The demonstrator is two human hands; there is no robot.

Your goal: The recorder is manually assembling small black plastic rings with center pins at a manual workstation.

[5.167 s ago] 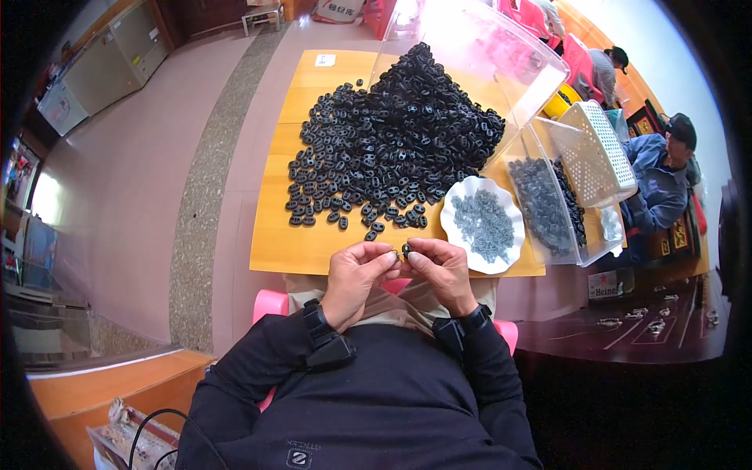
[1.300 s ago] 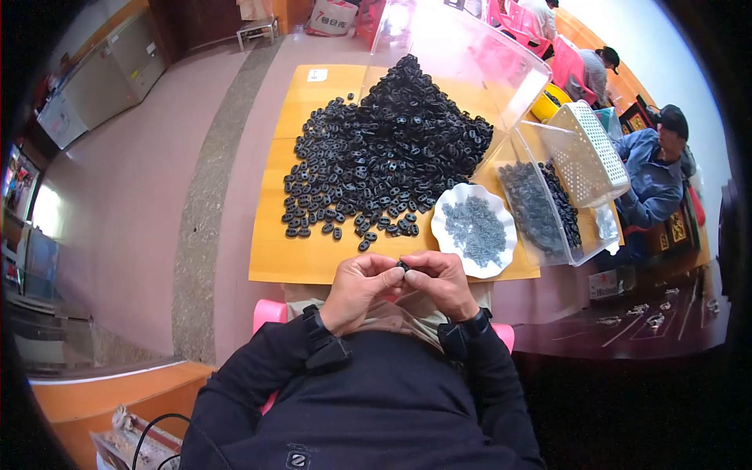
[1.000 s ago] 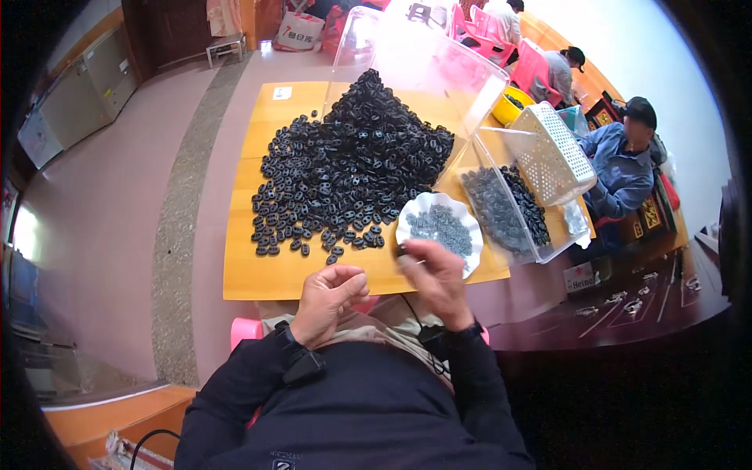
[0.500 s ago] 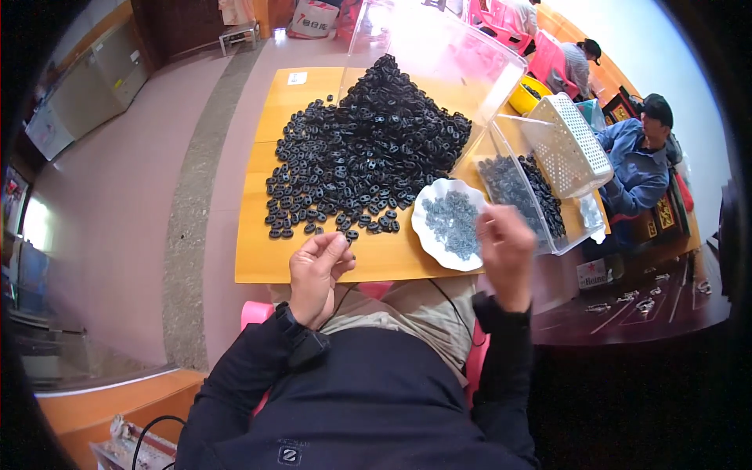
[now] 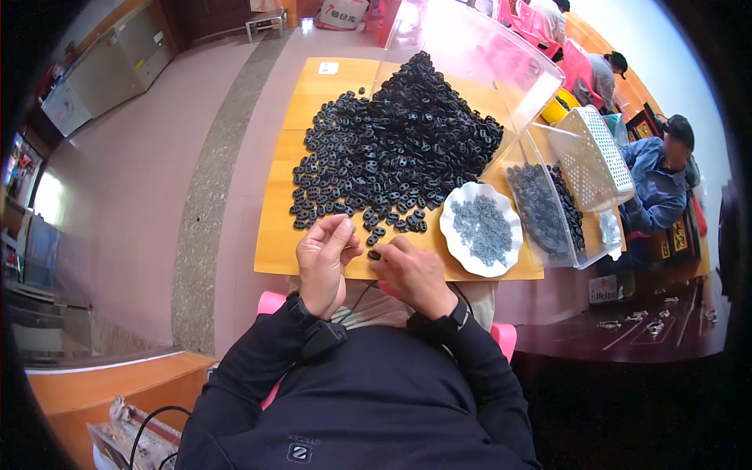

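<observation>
Above the near edge of the wooden table (image 5: pixel 276 249), my left hand (image 5: pixel 323 254) has its thumb and forefinger pressed together; anything between them is too small to make out. Close by on the right, my right hand (image 5: pixel 415 272) is closed with its fingertips on a small dark oval piece (image 5: pixel 374 254). Just beyond both hands spreads a large heap of black oval pieces with two holes (image 5: pixel 399 133), a few lying loose at its near side. A white scalloped bowl (image 5: pixel 457 252) of small clear bits (image 5: pixel 483 227) stands right of my right hand.
Right of the bowl is a clear plastic box (image 5: pixel 581 254) of dark pieces, with a white perforated basket (image 5: pixel 599 153) at it. A large clear bin (image 5: pixel 509 55) lies behind the heap. A person in blue (image 5: pixel 656 176) sits at the right; others sit farther back.
My right hand has come from the bowl leftward to beside my left hand, its fingertips now on a dark oval piece. My left hand stays pinched. The whole view has shifted slightly.
</observation>
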